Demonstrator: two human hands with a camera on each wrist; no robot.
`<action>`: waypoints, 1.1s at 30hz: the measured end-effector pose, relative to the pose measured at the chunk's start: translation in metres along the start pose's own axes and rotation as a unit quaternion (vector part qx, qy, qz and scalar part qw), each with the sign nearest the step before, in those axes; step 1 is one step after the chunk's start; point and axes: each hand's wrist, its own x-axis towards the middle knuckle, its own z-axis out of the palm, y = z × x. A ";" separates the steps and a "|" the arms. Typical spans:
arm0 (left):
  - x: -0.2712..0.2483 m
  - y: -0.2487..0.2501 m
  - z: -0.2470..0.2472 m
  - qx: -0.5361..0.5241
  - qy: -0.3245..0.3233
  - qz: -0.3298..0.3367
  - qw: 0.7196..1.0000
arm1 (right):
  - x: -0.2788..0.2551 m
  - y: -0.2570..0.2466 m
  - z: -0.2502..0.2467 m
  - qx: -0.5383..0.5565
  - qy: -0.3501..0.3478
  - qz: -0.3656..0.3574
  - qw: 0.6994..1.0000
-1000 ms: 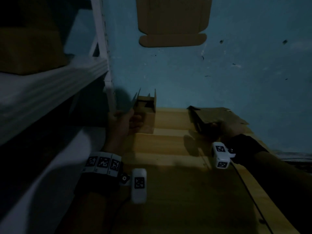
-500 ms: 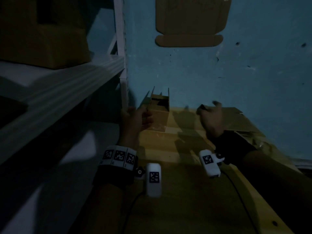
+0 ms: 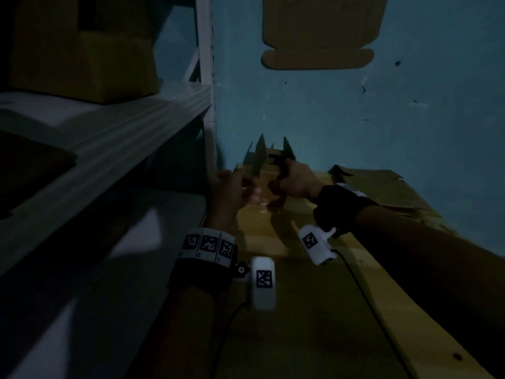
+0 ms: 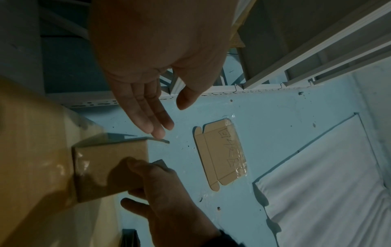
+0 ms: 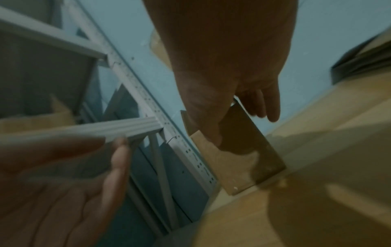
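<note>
A small open cardboard box (image 3: 269, 166) stands on the wooden table (image 3: 300, 310) against the blue wall, its flaps up. My right hand (image 3: 284, 173) grips the box's right wall, thumb on the outside face and fingers over the top edge. In the right wrist view the thumb of that hand (image 5: 239, 127) presses the brown box (image 5: 243, 165). My left hand (image 3: 240, 184) hovers just left of the box, holding nothing. The left wrist view shows the left hand (image 4: 169, 115) with straight fingers above the box (image 4: 110, 167), apart from it, and the right hand (image 4: 146, 175) on it.
A white metal shelf (image 3: 114, 132) runs along the left, with brown cartons (image 3: 82, 50) on it. Flattened cardboard sheets (image 3: 382, 187) lie at the table's far right by the wall. An unfolded box blank (image 3: 319, 31) is taped to the wall above.
My right hand left the flat cardboard pile, moved left and took hold of the small box. The left hand stayed beside the box with its fingers open.
</note>
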 end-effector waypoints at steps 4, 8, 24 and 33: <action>0.000 -0.003 0.002 0.014 0.000 0.008 1.000 | -0.011 0.023 -0.014 0.066 0.034 0.002 0.997; 0.002 -0.009 0.007 0.024 0.016 0.006 1.000 | -0.040 0.062 -0.032 0.252 0.016 -0.011 0.967; -0.038 -0.049 0.057 0.228 -0.222 -0.065 0.946 | -0.172 0.150 -0.059 0.443 -0.004 -0.053 0.895; -0.036 -0.062 0.070 0.187 -0.191 -0.072 0.961 | -0.160 0.153 -0.047 0.483 0.132 0.016 0.866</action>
